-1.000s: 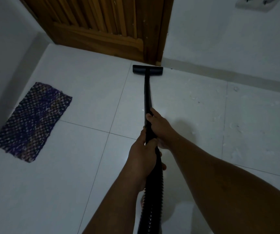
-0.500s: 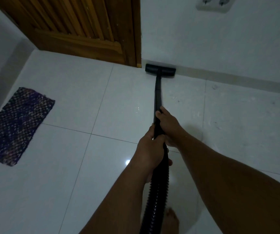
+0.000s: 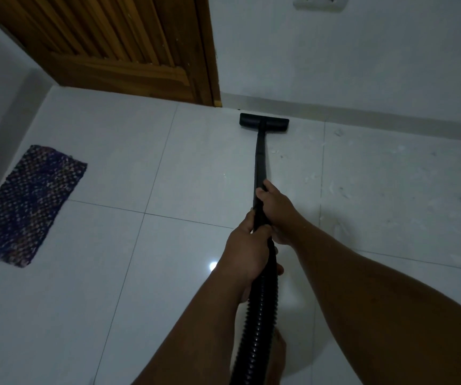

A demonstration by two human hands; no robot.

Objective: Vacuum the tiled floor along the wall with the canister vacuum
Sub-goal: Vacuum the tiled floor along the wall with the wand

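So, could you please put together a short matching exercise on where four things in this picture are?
Things:
1. floor nozzle
2. woven mat
3. wooden door
4. wall socket

Places:
A. top edge, on the white wall
B. on the tiles near the left wall
C. upper left, behind the tiles
D. by the skirting, right of the door frame

Pairs: 1-D, 2-B, 3-C, 4-A
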